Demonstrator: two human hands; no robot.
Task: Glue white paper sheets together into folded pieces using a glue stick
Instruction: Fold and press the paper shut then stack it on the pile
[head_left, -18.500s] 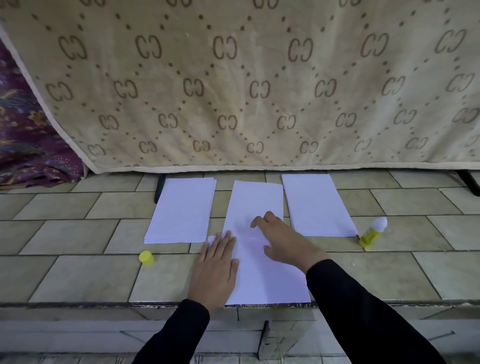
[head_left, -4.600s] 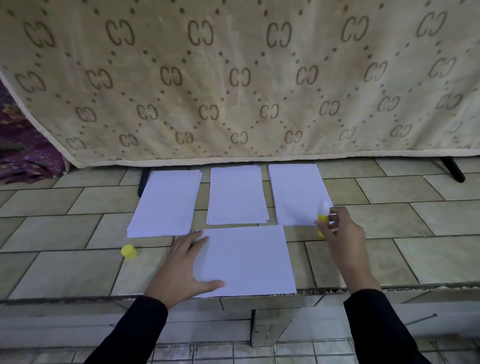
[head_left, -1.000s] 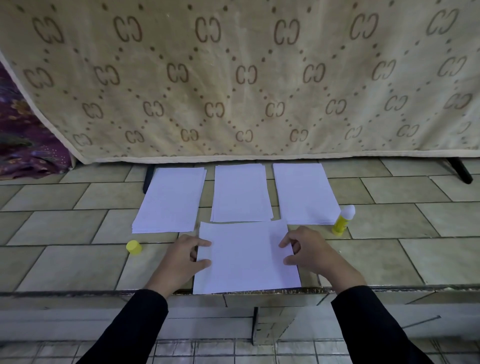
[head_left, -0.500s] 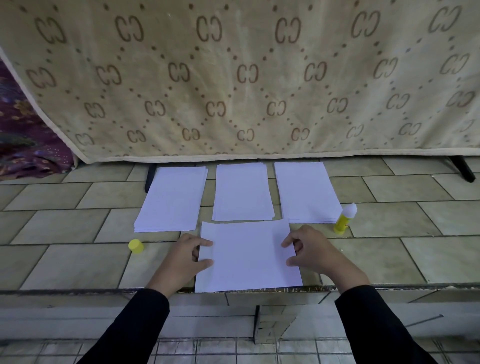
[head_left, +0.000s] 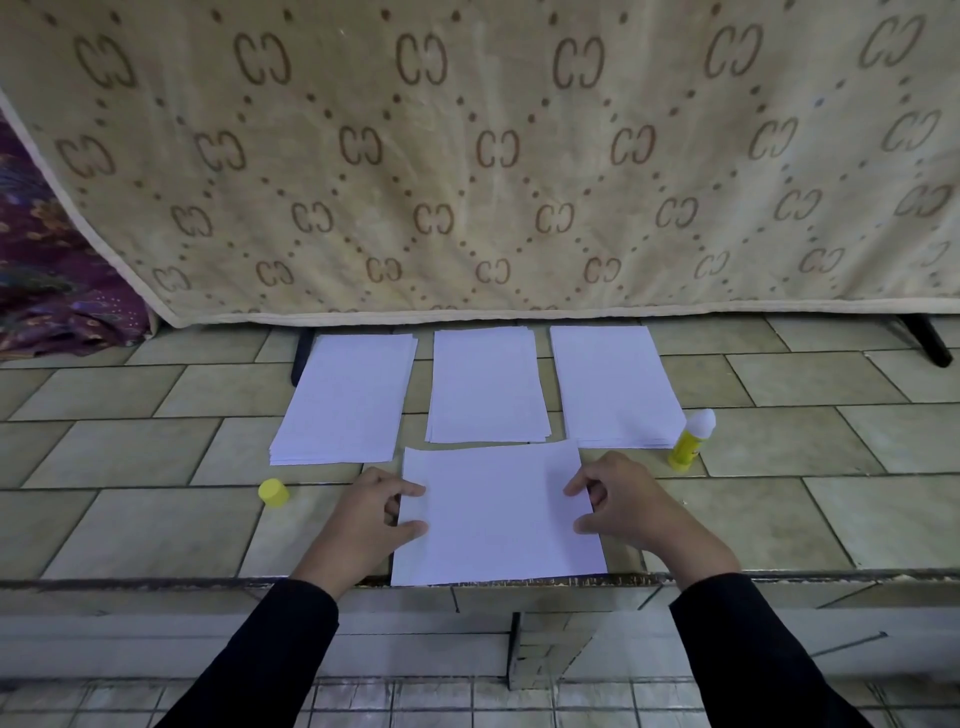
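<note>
Two hands, left hand (head_left: 363, 514) and right hand (head_left: 618, 506), each pinching a side edge of one sheet (head_left: 498, 519), at 9 and 3 o'clock; the sheet's near edge lies at the ledge lip.

Risks, judged:
- An uneven pull skews the fold.
- The sheet slides off the lip.
- The uncapped glue stick (head_left: 688, 441), upright at 2 o'clock, gets knocked or dries.

Cap (head_left: 274, 492): 9 o'clock.

Stacks: left stack (head_left: 345, 400) at 11, middle stack (head_left: 485, 387) at 12, right stack (head_left: 615, 387) at 1.

Surface: tiled ledge (head_left: 156, 525).

Behind: patterned cloth (head_left: 467, 156); purple fabric (head_left: 47, 291) at 10.
</note>
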